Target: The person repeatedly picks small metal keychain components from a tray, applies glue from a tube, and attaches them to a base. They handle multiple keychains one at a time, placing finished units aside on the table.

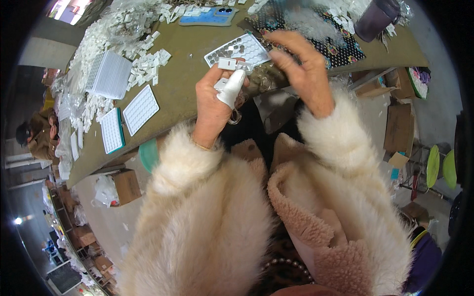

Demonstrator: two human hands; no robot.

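One left hand (pixel 213 101) is showing at eleven o'clock, one right hand (pixel 307 74) and one dark tumbler (pixel 376 20) between one and two. One blue phone (pixel 207 17) and one disc-bearing tray (pixel 257 49) are lying at twelve, one tray stack (pixel 109 75) at ten, two single trays (pixel 141 110) between nine and ten. Two green ovals (pixel 432 166) are standing at three.

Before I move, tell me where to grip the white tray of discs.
Probably by the free left rim, from the left: the white tray lies flat with discs on it, your left hand overlaps its near edge, and your right hand flanks its right end.
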